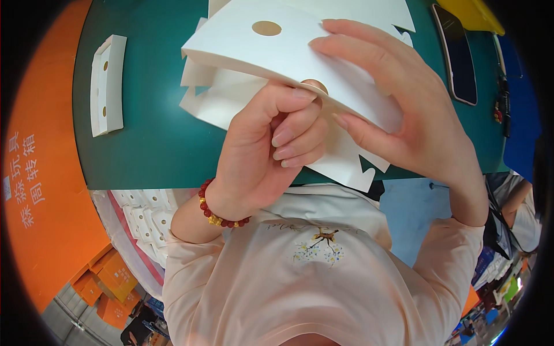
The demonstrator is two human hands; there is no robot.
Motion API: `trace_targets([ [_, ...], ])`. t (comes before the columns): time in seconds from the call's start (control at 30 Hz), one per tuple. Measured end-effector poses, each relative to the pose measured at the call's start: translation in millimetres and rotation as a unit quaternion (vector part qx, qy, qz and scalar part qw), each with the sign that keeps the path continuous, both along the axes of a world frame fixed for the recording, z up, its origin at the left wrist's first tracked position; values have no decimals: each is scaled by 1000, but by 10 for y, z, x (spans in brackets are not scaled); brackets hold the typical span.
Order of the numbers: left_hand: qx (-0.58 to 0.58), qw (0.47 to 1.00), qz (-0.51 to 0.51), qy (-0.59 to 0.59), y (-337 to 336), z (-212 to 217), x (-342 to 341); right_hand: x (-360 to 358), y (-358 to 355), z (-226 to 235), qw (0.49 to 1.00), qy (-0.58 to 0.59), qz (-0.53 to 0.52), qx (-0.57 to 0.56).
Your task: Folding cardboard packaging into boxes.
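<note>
Both hands hold one white cardboard sheet (277, 49) up close under the camera, above the green table (156, 144). Left hand (259, 155) is curled tight at the sheet's lower edge, thumb pressed against the card by a round hole, the other fingers folded into the palm below it. Right hand (404, 109) is spread wider, thumb under the sheet and fingers laid over its top face, pinching it near the right end. Long axis of the sheet runs from upper left to lower right, its near edge tilted down toward the right; a second round hole shows near its upper left part. Just under it, more white cut cardboard pieces (213, 98) lie in a loose pile on the table. Well apart to the left sits a folded white box (107, 83) with two small holes, lying lengthwise away from the person. A dark phone (457, 55) rests at the far right of the table. A red bead bracelet (216, 210) circles the left wrist
</note>
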State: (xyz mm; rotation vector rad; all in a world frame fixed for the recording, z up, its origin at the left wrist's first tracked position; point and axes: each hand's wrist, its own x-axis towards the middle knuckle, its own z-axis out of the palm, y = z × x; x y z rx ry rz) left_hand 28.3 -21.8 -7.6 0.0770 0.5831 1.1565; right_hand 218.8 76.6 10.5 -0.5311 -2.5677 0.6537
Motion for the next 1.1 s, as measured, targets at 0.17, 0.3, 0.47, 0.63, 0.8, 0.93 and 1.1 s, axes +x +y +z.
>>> trace_targets([
  [0.17,-4,982,-92,165,-124,218,-74,39,61,-113,998,3,-20,-53],
  [0.3,211,808,-61,547,-383,149,-315,25,80,-121,995,-5,-20,-93],
  [0.47,432,171,45,884,-345,-157,-462,-54,86,59,994,-67,-23,-80],
  [0.63,473,132,78,868,-232,-228,-462,-86,90,121,990,-122,-31,-61],
  [0.8,497,208,100,836,-216,-295,-413,-75,104,-48,985,-152,77,-29],
  [0.93,512,255,117,812,-177,-369,-386,-66,32,-51,987,-137,67,-56],
  [1.1,509,235,112,820,-215,-354,-343,4,-80,28,989,-97,43,-99],
])
